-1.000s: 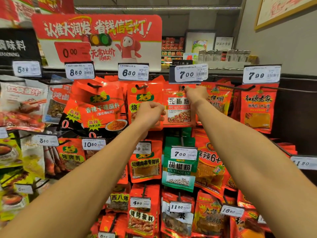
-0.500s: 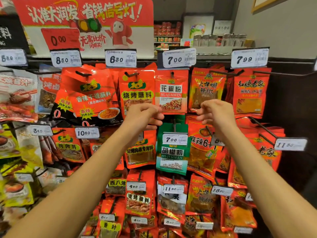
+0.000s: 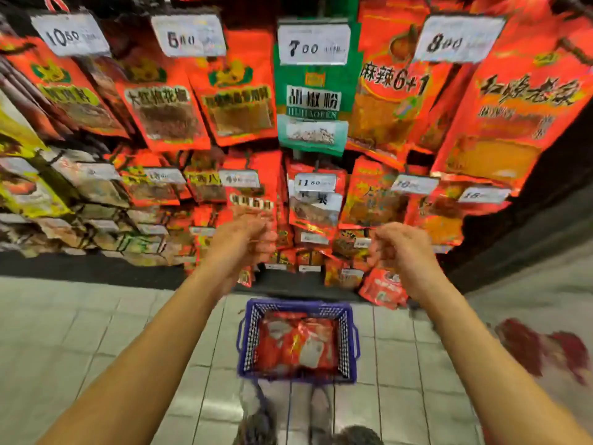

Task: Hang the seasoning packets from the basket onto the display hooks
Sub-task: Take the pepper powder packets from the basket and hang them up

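Observation:
A blue plastic basket (image 3: 348,342) stands on the tiled floor below my hands, with several red seasoning packets (image 3: 295,345) lying in it. My left hand (image 3: 244,242) hovers above the basket's left side with its fingers curled and nothing in it. My right hand (image 3: 401,248) hovers above the basket's right side, fingers loosely bent and empty. Both hands are in front of the lower rows of hanging packets, touching none. Hooks carry red packets and one green pepper packet (image 3: 313,101) under white price tags (image 3: 313,44).
The rack fills the upper view from left to right, and its lowest packets (image 3: 382,290) hang just above the floor behind the basket. Grey floor tiles (image 3: 80,332) spread to the left. Red smears (image 3: 545,348) mark the floor at right. My shoes (image 3: 256,427) show at the bottom edge.
My view has tipped down from the top rows to the floor and basket. Both hands have left the top hooks and dropped to the lower rows, holding nothing.

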`<action>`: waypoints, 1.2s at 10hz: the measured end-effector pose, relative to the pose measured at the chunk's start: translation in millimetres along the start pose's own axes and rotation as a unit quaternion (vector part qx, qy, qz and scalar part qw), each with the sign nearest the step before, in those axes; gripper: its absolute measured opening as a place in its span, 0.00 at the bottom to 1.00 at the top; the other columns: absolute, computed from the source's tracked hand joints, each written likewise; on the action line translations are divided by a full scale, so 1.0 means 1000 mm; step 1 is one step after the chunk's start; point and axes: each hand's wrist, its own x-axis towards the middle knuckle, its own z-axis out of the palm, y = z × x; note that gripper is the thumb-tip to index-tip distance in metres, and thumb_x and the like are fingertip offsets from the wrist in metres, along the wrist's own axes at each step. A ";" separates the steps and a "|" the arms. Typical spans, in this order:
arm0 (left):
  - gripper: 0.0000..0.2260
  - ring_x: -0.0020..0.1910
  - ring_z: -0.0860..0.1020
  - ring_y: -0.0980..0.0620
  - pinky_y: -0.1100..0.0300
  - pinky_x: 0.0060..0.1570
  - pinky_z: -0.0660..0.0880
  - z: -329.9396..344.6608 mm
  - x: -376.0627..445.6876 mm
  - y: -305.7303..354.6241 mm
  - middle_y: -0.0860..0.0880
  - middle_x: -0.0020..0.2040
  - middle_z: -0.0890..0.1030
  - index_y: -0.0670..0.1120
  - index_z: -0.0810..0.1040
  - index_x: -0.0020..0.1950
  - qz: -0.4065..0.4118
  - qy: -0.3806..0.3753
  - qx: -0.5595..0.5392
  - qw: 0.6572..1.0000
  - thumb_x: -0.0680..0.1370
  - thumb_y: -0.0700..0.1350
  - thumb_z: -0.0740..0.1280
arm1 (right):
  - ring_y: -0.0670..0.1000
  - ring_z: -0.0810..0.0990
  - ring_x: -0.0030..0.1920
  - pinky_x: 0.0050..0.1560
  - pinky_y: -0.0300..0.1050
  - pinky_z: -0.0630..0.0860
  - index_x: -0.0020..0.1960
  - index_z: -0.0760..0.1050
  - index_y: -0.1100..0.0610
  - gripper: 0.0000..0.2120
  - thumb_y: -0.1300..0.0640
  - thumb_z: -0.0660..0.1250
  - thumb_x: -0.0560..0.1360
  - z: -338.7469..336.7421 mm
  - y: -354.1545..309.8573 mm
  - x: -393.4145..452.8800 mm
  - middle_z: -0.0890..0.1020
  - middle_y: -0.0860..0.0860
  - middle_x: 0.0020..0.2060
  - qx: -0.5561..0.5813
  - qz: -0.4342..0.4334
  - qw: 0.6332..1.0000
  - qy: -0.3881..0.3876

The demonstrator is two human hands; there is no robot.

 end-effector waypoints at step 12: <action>0.04 0.37 0.83 0.50 0.55 0.43 0.81 -0.075 0.230 -0.689 0.48 0.40 0.85 0.47 0.81 0.50 -0.424 0.017 0.149 0.893 0.80 0.44 0.67 | 0.59 0.76 0.67 0.60 0.48 0.76 0.74 0.66 0.59 0.26 0.53 0.67 0.78 0.110 0.784 0.249 0.75 0.56 0.70 -0.547 0.234 0.779 -0.197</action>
